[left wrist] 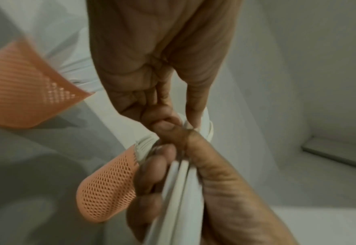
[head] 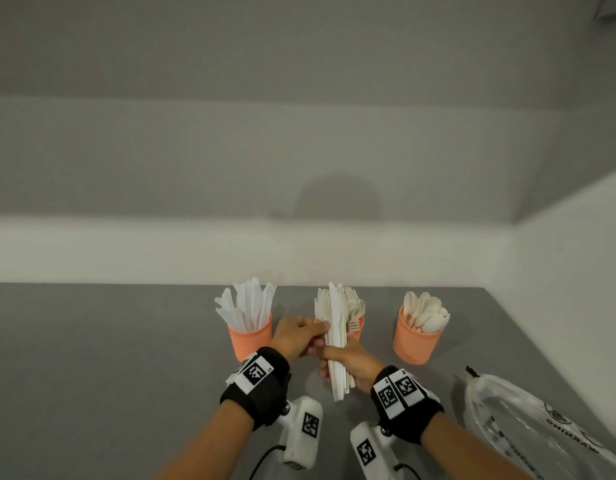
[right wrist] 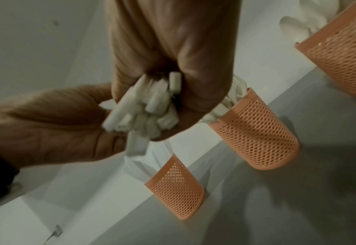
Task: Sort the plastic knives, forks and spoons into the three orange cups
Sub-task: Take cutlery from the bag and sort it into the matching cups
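Three orange mesh cups stand in a row on the grey table. The left cup (head: 252, 339) holds knives, the middle cup (head: 357, 328) forks, the right cup (head: 416, 339) spoons. In front of the middle cup, my right hand (head: 329, 362) grips the lower part of an upright bundle of white cutlery (head: 337, 327); a knife and fork tines show at its top. My left hand (head: 319, 328) pinches one piece at the bundle's left edge; its kind is unclear. The right wrist view shows the handle ends (right wrist: 145, 109) sticking out of my right hand's grip.
A clear plastic bag (head: 528, 424) lies on the table at the right, near the front. A white wall rises just behind the cups. Bare grey tabletop (head: 109, 358) stretches to the left of the cups.
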